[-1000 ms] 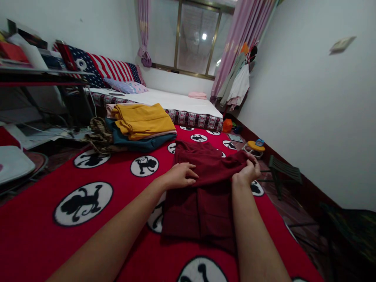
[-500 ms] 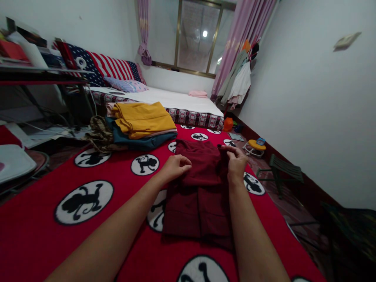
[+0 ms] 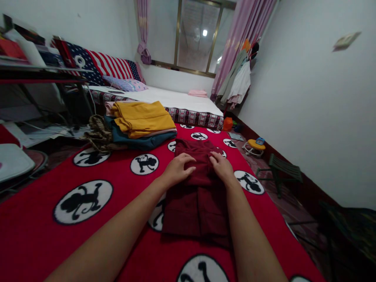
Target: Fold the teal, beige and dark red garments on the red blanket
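Note:
A maroon garment (image 3: 183, 207) lies partly folded on a red blanket (image 3: 123, 213) printed with black monkeys in white circles. Two panels divided by a dark gap form its near part; I cannot tell its exact kind. My left hand (image 3: 179, 170) rests at the garment's left side, thumb and fingers apart, gripping nothing. On the other side, my right hand (image 3: 222, 167) has its fingers curled on a turned-in edge of the cloth, with the fingertips partly sunk in the fabric. Beyond my left hand sits a pile of folded clothes, with a yellow garment (image 3: 143, 117) on top.
A teal garment (image 3: 132, 139) lies under the yellow one, beside a bunched patterned cloth (image 3: 100, 133). Farther back is a bed (image 3: 164, 96). To the right stand a yellow-topped stool (image 3: 255, 145) and a dark green folding stool (image 3: 283, 168). A desk (image 3: 44, 74) is at left.
My right hand has moved left and inward, bringing the garment's right edge over its middle. My left hand has shifted slightly right, and its fingers have spread.

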